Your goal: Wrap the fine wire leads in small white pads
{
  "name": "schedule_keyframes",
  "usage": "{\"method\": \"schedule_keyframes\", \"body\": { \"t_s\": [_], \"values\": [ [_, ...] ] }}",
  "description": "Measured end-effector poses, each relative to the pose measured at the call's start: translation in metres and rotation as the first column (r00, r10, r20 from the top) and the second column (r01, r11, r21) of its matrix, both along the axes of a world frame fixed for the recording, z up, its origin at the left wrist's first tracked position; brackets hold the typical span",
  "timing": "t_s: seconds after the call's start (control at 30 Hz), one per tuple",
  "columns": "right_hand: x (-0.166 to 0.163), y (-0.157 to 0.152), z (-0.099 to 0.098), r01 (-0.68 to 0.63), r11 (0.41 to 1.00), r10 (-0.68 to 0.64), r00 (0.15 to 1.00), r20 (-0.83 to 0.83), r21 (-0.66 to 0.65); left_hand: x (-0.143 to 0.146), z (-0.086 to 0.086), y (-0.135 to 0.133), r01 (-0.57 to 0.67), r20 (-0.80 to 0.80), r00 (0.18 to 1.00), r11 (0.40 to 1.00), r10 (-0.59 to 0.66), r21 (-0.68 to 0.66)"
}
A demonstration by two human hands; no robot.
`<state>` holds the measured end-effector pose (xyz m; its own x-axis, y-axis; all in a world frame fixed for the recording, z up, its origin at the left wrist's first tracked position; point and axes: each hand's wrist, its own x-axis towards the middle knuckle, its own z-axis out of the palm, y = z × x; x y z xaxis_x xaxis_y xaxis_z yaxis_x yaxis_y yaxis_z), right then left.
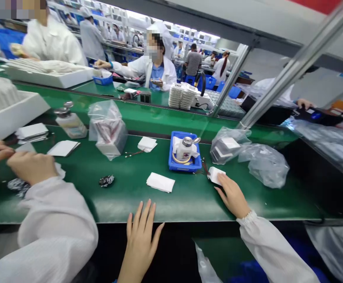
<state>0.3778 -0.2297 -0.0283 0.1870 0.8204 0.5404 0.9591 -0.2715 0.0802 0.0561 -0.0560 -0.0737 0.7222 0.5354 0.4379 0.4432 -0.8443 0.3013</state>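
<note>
My left hand lies at the bench's front edge, palm down, fingers spread, holding nothing. Just beyond its fingertips is a folded white cloth or paper. Farther right, my right hand has its fingers over the right end of a small stack of flat white rectangular pieces, with the thumb along the near side. Thin dark wires come off the left of that stack. Behind it sits a blue tray with a white pump bottle in it.
At left, a co-worker's hands work over the same green bench. Crumpled foil, a bagged box and more white wired pieces lie between. Plastic bags and a black bin stand right; metal posts rise behind.
</note>
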Motion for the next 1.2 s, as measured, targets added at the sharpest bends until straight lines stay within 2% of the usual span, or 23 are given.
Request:
{"method": "schedule_keyframes", "body": {
  "t_s": [0.1,0.47,0.6,0.7,0.73,0.77,0.8,0.83,0.87,0.9,0.93,0.97,1.0,1.03,1.07,1.13,1.2],
  "values": [
    [0.010,-0.004,-0.004,-0.015,0.998,0.018,0.998,0.055,-0.062,-0.001,-0.004,0.001,-0.009,-0.007,1.000,0.999,0.010,0.032],
    [0.010,-0.009,-0.001,-0.079,0.997,0.076,0.992,0.102,0.025,-0.003,-0.001,0.001,-0.003,-0.056,0.998,1.000,0.003,-0.014],
    [0.012,-0.010,0.012,-0.089,0.987,0.075,0.992,0.104,0.132,-0.005,0.001,0.001,0.021,-0.011,1.000,0.994,-0.023,-0.103],
    [0.007,-0.009,0.037,-0.083,0.951,0.043,0.989,0.139,0.298,-0.007,0.008,-0.003,0.085,0.119,0.992,0.949,-0.051,-0.302],
    [0.002,-0.007,0.048,-0.111,0.933,0.063,0.987,0.149,0.343,-0.007,0.012,-0.006,0.120,0.180,0.982,0.904,-0.049,-0.410],
    [-0.007,-0.004,0.059,-0.162,0.918,0.115,0.982,0.149,0.361,-0.006,0.018,-0.010,0.163,0.244,0.969,0.830,-0.034,-0.534],
    [-0.018,0.000,0.069,-0.235,0.902,0.193,0.970,0.147,0.363,-0.004,0.024,-0.014,0.220,0.310,0.951,0.714,-0.005,-0.665],
    [-0.032,0.005,0.078,-0.333,0.875,0.297,0.942,0.153,0.352,-0.001,0.030,-0.017,0.294,0.373,0.927,0.548,0.037,-0.783],
    [-0.048,0.011,0.084,-0.424,0.870,0.408,0.906,0.117,0.251,0.003,0.036,-0.020,0.376,0.428,0.899,0.339,0.094,-0.863],
    [-0.064,0.019,0.089,-0.546,0.819,0.534,0.838,0.116,0.178,0.007,0.041,-0.023,0.455,0.467,0.870,0.109,0.157,-0.884],
    [-0.080,0.028,0.091,-0.664,0.741,0.654,0.747,0.119,0.104,0.010,0.046,-0.023,0.518,0.488,0.844,-0.102,0.221,-0.850],
    [-0.094,0.038,0.091,-0.768,0.639,0.761,0.638,0.121,0.028,0.013,0.049,-0.023,0.561,0.494,0.823,-0.264,0.280,-0.785],
    [-0.107,0.049,0.089,-0.846,0.532,0.843,0.524,0.125,-0.041,0.013,0.051,-0.021,0.586,0.489,0.808,-0.364,0.329,-0.724],
    [-0.116,0.060,0.086,-0.896,0.436,0.897,0.424,0.127,-0.088,0.012,0.053,-0.018,0.602,0.481,0.796,-0.403,0.367,-0.689],
    [-0.122,0.070,0.082,-0.925,0.363,0.929,0.350,0.118,-0.115,0.009,0.053,-0.015,0.611,0.474,0.787,-0.395,0.394,-0.686],
    [-0.125,0.090,0.075,-0.953,0.283,0.959,0.277,0.067,-0.105,0.000,0.051,-0.007,0.600,0.468,0.781,-0.285,0.414,-0.748],
    [-0.117,0.108,0.067,-0.959,0.283,0.959,0.284,-0.028,-0.037,-0.010,0.049,0.001,0.541,0.451,0.793,-0.133,0.410,-0.831]
  ]
}}
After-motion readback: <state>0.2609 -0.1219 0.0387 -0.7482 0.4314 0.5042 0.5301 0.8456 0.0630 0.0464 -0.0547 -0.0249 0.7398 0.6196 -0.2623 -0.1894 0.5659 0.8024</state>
